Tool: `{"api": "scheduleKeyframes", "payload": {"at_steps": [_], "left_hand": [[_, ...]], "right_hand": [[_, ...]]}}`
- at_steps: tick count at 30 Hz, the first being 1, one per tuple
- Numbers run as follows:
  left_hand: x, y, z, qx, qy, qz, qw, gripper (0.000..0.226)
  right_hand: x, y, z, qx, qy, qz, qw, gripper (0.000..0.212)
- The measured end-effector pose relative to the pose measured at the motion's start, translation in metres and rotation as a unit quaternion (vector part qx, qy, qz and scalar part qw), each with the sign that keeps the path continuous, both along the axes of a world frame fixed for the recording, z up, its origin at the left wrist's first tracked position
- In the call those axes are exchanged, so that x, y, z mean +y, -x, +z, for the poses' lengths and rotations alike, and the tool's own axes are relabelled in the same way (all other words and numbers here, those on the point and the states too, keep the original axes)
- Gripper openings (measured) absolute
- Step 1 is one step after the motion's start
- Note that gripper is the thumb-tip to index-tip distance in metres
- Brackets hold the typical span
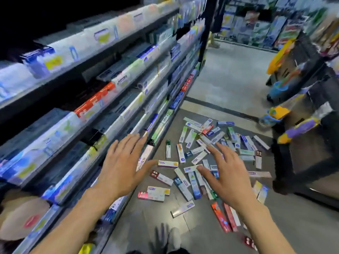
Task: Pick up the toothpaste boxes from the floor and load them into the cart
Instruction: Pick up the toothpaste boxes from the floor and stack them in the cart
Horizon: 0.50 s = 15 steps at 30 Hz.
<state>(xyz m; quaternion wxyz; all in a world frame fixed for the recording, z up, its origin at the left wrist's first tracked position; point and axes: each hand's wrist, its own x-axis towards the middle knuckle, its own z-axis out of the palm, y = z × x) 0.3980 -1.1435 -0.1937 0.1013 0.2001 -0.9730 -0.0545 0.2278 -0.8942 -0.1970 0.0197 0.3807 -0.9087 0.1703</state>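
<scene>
- Dozens of toothpaste boxes [190, 177] lie scattered flat on the grey floor [225, 85], long thin cartons in white, blue, green and red, pointing every way, just beside the foot of the shelves [88, 99].
- Left hand [122, 166] is stretched out above the shelf edge, palm down, fingers straight and spread, holding nothing.
- Right hand [226, 177] hovers over the pile, fingers splayed, empty.
- Dark cart [308, 143] stands at the right edge of the floor.

Long shelves [102, 99] full of boxes run along the left, past the left hand. The grey floor [229, 76] goes on far ahead of both hands. Bright toys [280, 54] sit well off beyond the right hand. More stacked goods [256, 24] stand far ahead.
</scene>
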Motion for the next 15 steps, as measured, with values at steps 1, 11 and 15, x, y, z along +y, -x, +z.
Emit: {"api": "scheduleKeyframes", "payload": {"at_steps": [1,11,15], "left_hand": [[-0.006,0.009,-0.003,-0.001,-0.003,0.007,1.0,0.078],[-0.076,0.091,-0.103,-0.03,-0.064,0.004,0.997,0.078],[-0.106,0.109,-0.204,-0.009,-0.082,-0.009,0.997,0.075]], "right_hand": [[-0.01,0.014,-0.003,0.0,-0.004,0.009,1.0,0.072],[-0.098,0.081,-0.115,-0.087,-0.013,0.041,0.995,0.07],[-0.121,0.091,-0.214,-0.094,-0.008,0.05,0.994,0.067]]}}
